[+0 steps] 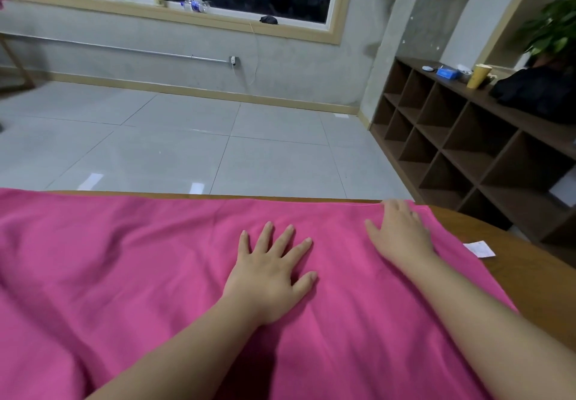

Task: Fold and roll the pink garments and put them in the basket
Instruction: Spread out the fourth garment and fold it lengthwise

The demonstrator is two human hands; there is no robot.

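Stage: early, smoothing judged | pink garment (140,275) spread flat on table (530,275) | left hand (268,275) and right hand (402,237) pressed flat, fingers splayed | folding, rolling left; basket unseen

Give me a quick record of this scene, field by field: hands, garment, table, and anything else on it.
left hand: flat, fingers spread, pressing on the pink garment
right hand: flat on the garment near its far right corner
garment: spread out over the table, not yet rolled
other item: white paper slip on the bare wood right of the garment
basket: not in view
background: cubby shelf at right, bottles on the window sill
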